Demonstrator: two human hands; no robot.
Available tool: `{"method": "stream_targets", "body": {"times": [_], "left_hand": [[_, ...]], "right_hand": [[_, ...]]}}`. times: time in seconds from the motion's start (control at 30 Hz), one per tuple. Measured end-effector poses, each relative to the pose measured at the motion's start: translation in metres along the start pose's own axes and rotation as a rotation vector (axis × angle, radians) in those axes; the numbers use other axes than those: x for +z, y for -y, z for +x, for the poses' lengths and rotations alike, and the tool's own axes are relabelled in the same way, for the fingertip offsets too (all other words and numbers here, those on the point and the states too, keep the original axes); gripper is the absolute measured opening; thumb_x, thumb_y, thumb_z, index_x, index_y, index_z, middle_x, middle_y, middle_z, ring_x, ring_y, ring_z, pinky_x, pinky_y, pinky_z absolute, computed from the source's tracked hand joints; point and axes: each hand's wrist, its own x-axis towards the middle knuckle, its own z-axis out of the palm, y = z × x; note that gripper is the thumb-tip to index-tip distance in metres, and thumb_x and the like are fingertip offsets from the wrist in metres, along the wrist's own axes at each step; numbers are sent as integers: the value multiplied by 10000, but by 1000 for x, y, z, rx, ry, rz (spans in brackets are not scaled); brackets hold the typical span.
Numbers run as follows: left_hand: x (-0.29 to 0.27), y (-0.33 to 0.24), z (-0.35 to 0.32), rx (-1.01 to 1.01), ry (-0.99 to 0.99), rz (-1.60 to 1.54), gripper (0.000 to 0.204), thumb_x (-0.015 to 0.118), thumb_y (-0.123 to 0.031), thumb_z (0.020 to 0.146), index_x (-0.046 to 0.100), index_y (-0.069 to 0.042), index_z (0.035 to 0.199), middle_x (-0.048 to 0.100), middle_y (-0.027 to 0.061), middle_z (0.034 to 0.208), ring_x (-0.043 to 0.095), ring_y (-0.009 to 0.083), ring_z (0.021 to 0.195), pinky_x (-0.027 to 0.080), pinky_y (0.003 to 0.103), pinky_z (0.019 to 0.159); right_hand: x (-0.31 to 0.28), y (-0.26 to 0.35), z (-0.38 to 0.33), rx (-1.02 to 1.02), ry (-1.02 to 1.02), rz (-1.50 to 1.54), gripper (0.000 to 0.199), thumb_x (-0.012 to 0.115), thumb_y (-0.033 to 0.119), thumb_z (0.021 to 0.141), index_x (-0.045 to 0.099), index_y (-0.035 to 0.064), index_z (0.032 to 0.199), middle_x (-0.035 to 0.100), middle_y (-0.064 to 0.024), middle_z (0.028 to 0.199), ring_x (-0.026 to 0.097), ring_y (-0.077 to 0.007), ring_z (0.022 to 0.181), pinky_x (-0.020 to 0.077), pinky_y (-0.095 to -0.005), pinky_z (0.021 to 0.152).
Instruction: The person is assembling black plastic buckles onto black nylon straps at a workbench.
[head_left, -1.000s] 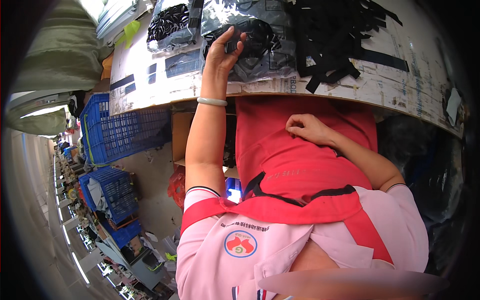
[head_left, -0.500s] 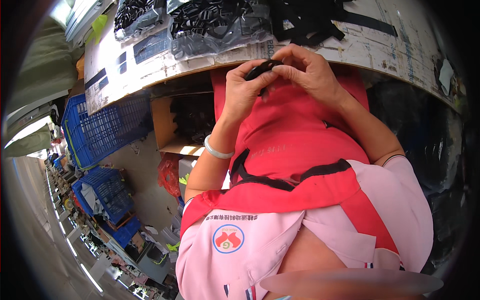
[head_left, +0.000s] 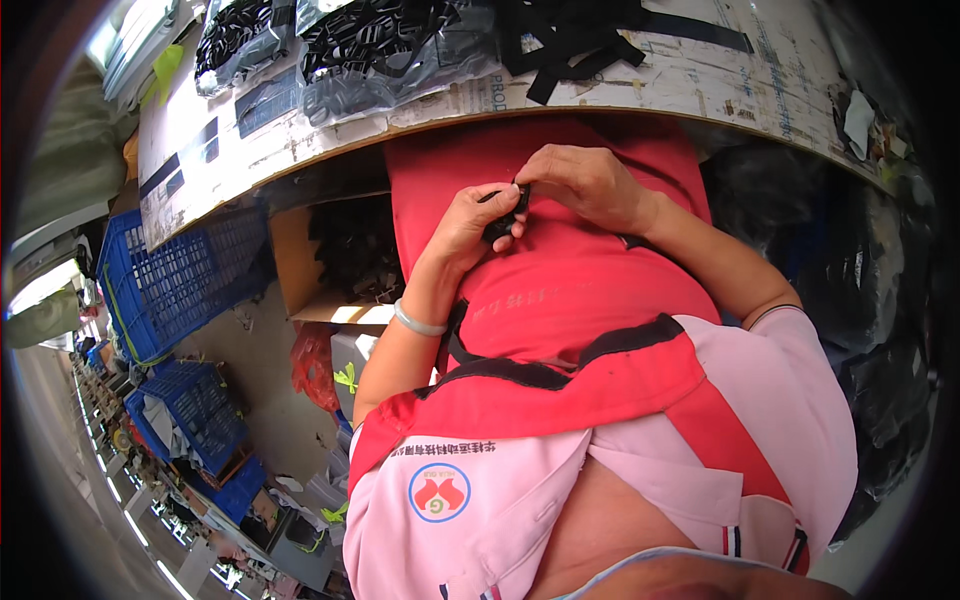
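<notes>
Over the red apron [head_left: 560, 270], my left hand [head_left: 466, 224] is closed round a small black piece [head_left: 507, 212]; its exact kind is too hidden by the fingers to make out. My right hand [head_left: 585, 182] meets it from the right, with thumb and forefinger pinched at the upper end of the piece. The other right fingers are curled. On the table [head_left: 690, 88] beyond my hands lie black straps [head_left: 575, 45] in a loose heap. Left of them, a clear plastic bag [head_left: 325, 100] holds many small black pieces with pale stripes.
Another bag of black pieces [head_left: 235, 45] stands farther left. Below the table's curved front edge are a wooden box [head_left: 295, 265] with dark items and a blue crate [head_left: 150, 300]. A red plastic bag [head_left: 313, 365] hangs lower. Dark plastic bags [head_left: 850, 270] fill the right side.
Both hands have come down from the table edge toward my body, with the black piece. The right hand now pinches its upper end, and the left fingers wrap more of it.
</notes>
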Motion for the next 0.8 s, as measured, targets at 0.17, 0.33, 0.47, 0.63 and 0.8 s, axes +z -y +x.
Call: {"method": "stream_targets", "body": {"times": [0.17, 0.33, 0.47, 0.63, 0.8], "left_hand": [[-4, 6, 7, 107, -66, -214, 242, 592, -274, 957, 555, -35, 956, 587, 67, 792, 605, 168, 658, 447, 244, 476], [-1, 7, 13, 124, -50, -205, 244, 571, -271, 969, 563, -28, 983, 582, 64, 808, 621, 177, 692, 476, 258, 506], [0, 7, 15, 143, -80, -134, 235, 568, -248, 971, 584, -17, 1010, 586, 63, 802, 621, 169, 680, 480, 257, 503], [10, 6, 11, 181, -196, 21, 237, 591, -231, 959, 628, 3, 971, 610, 60, 743, 589, 128, 586, 464, 243, 484], [40, -13, 12, 325, -297, 236, 234, 627, -195, 938, 670, 34, 946, 613, 40, 651, 546, 96, 507, 425, 220, 464]], "right_hand": [[-42, -37, 23, 267, -250, -416, 221, 671, 271, 853, 652, 58, 910, 640, -79, 875, 598, -271, 837, 488, -366, 739], [-50, -81, 32, 197, -312, -683, 229, 672, 281, 838, 636, 61, 888, 623, -63, 843, 573, -283, 844, 476, -379, 768], [-67, -70, 35, 279, -100, -487, 234, 648, 268, 848, 623, 56, 943, 629, -94, 866, 590, -298, 868, 475, -390, 772], [-96, -33, 27, 571, -61, -141, 203, 609, 237, 911, 628, 63, 1014, 630, -55, 755, 611, -171, 668, 477, -297, 629], [-66, 10, 13, 785, -134, 582, 208, 615, 239, 946, 629, 45, 1019, 600, 8, 724, 533, -23, 569, 411, -161, 483]]}}
